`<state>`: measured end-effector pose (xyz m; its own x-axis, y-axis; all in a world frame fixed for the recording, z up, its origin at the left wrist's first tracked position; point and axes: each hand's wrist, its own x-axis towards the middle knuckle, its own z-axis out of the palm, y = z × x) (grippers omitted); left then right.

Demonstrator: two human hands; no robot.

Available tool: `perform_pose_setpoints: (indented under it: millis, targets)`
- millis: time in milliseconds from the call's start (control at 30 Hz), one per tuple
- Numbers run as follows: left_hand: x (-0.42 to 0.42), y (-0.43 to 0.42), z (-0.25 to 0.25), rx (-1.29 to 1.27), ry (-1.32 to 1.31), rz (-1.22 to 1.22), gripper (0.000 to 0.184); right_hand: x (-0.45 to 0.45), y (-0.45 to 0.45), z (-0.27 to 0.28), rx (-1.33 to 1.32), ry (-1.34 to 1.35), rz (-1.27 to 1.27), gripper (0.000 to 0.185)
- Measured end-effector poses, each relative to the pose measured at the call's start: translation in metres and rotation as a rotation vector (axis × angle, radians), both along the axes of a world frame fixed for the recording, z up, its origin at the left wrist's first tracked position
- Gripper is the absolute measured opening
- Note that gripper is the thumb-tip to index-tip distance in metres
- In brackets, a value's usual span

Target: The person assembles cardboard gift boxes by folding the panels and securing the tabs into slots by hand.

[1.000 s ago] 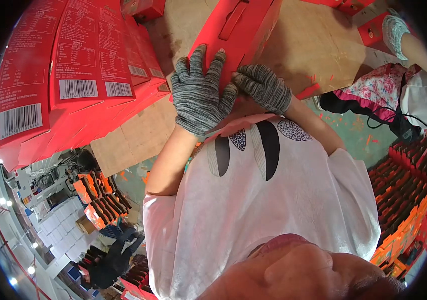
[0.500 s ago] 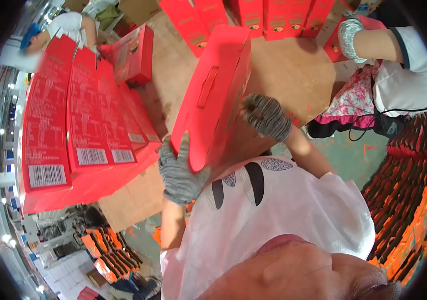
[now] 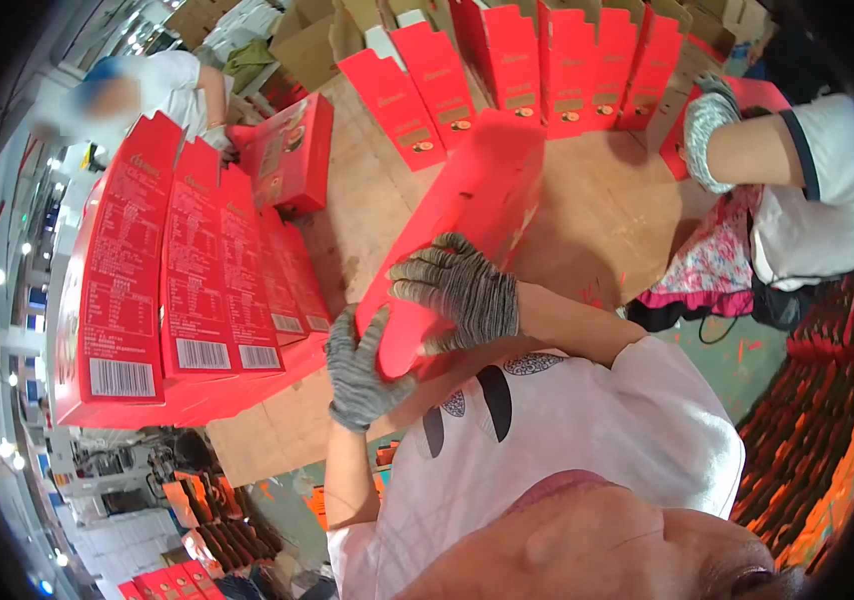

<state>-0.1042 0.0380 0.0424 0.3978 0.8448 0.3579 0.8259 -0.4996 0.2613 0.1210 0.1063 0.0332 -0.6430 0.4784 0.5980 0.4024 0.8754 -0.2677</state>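
Observation:
A tall red cardboard carton (image 3: 477,190) stands at a slant on the table in front of me, its narrow top side towards me. My left hand (image 3: 362,375), in a grey striped knit glove, holds the carton's near end, with thumb and fingers on either side of the corner. Across the near part of the top side lies my right hand (image 3: 462,290), gloved alike, its fingers bent over the carton and its thumb nearer to me. The right hand covers the middle of that side, where the carton's handle is mostly hidden.
Several red cartons with barcodes (image 3: 162,300) stand close on the left. A row of open-topped red cartons (image 3: 512,65) lines the far edge of the brown table (image 3: 587,210). One co-worker's hand (image 3: 217,140) touches a carton at far left; another's gloved hand (image 3: 712,135) is at right.
My right hand has moved left from beside the carton onto its top side and closed on it. The left hand keeps its hold. The carton's far end appears lower and further right.

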Motion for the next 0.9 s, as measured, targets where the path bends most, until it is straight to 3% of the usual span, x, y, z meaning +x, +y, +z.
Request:
perform_pose_setpoints:
  millis: [100,167,333,533,600,800,900]
  targets:
    - [0.033,0.015,-0.008,0.078,-0.033,0.017,0.078,0.000,0.009,0.006,0.012,-0.154,-0.052,0.066]
    - [0.059,0.028,-0.006,0.081,-0.035,0.077,0.076,0.013,0.023,-0.004,0.036,-0.093,-0.099,0.067]
    - [0.098,0.067,0.000,-0.013,-0.003,0.023,0.088,0.043,0.052,-0.010,0.067,-0.055,-0.266,0.066]
    - [0.110,0.094,0.000,-0.117,-0.040,0.003,0.092,0.058,0.069,-0.010,0.067,-0.059,-0.385,0.063]
    - [0.104,0.096,-0.010,-0.004,-0.081,-0.022,0.092,0.056,0.069,-0.009,0.056,-0.072,-0.377,0.063]
    - [0.106,0.094,0.000,-0.100,-0.017,-0.021,0.090,0.051,0.071,-0.018,0.033,-0.045,-0.414,0.063]
    - [0.099,0.097,-0.014,0.000,-0.007,-0.048,0.090,0.052,0.071,-0.018,0.007,-0.066,-0.415,0.063]
